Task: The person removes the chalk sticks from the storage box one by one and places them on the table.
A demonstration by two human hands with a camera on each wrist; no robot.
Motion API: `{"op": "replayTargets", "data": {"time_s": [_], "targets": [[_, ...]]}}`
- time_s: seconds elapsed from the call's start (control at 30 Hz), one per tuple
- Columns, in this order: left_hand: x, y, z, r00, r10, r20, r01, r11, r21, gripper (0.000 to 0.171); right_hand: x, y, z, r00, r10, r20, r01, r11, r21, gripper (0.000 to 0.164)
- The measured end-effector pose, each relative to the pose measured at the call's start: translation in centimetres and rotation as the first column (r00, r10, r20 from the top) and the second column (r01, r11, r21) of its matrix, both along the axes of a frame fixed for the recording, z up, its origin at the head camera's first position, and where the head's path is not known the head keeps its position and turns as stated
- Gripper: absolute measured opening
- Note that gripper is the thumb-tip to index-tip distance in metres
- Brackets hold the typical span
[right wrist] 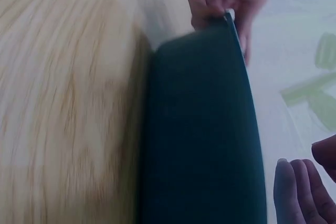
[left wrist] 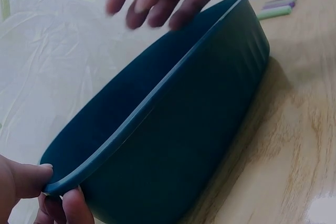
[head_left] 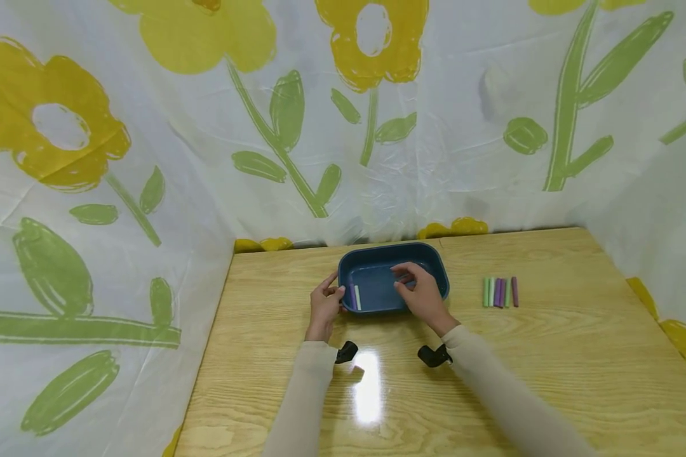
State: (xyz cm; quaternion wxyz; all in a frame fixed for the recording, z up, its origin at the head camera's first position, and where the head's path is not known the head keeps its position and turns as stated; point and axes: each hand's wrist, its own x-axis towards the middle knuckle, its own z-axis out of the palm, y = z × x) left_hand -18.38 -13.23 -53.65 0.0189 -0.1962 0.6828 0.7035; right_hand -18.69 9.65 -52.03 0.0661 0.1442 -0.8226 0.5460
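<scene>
A dark blue plastic basin point(head_left: 377, 279) stands on the wooden table. Inside it, near the left wall, a purple stick point(head_left: 352, 296) and a white stick point(head_left: 357, 297), both like chalk, lie side by side. My left hand point(head_left: 323, 307) pinches the basin's left rim, thumb inside and fingertips outside in the left wrist view. Over the basin's right half hovers my right hand point(head_left: 424, 294), fingers loosely bent and nothing held between them. To the right of the basin, several green, pale and purple chalk sticks point(head_left: 497, 292) lie in a row.
The wooden table point(head_left: 554, 355) meets a white curtain point(head_left: 451, 146) with yellow flowers just behind the basin. A black wrist device point(head_left: 433, 355) sits under the right forearm, another black device point(head_left: 347, 352) beside the left.
</scene>
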Motion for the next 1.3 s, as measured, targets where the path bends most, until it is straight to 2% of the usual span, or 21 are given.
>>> {"op": "replayTargets", "data": {"time_s": [0.23, 0.47, 0.87, 0.93, 1.07, 1.13, 1.17, 1.3], "targets": [[-0.1, -0.1, -0.3, 1.0, 0.0, -0.005, 0.0, 1.0, 0.006, 0.046, -0.4, -3.2, -0.9, 0.998, 0.023, 0.066, -0.022, 1.0, -0.018, 0.029], [-0.2, 0.0, -0.4, 1.0, 0.005, -0.026, -0.004, 1.0, 0.018, 0.045, -0.6, -5.8, -1.2, 0.996, 0.04, 0.077, -0.036, 0.998, -0.049, 0.028], [0.1, 0.0, -0.2, 0.999, 0.002, -0.041, -0.001, 1.0, 0.016, 0.045, -1.4, -8.5, -1.3, 0.989, 0.069, 0.132, -0.067, 0.998, -0.017, 0.028], [0.3, 0.1, 0.4, 0.999, -0.004, -0.039, 0.005, 1.0, 0.014, 0.046, -1.6, -8.6, -1.2, 0.988, 0.073, 0.139, -0.073, 0.997, -0.004, 0.029], [0.2, 0.1, 0.3, 0.999, -0.017, -0.034, 0.018, 1.0, 0.014, 0.047, -1.9, -8.5, -1.3, 0.982, 0.082, 0.173, -0.09, 0.995, 0.037, 0.032], [0.2, 0.0, 0.3, 1.0, -0.016, -0.027, 0.017, 1.0, 0.01, 0.047, -2.1, -8.4, -1.3, 0.975, 0.09, 0.205, -0.105, 0.992, 0.066, 0.033], [0.0, 0.0, -0.2, 1.0, -0.012, -0.029, 0.013, 1.0, 0.01, 0.047, -2.3, -8.3, -1.4, 0.971, 0.093, 0.22, -0.114, 0.99, 0.085, 0.034], [0.1, 0.0, -0.2, 1.0, -0.002, -0.028, 0.002, 1.0, 0.008, 0.046, -2.9, -8.2, -1.5, 0.957, 0.09, 0.276, -0.139, 0.977, 0.163, 0.037]]}}
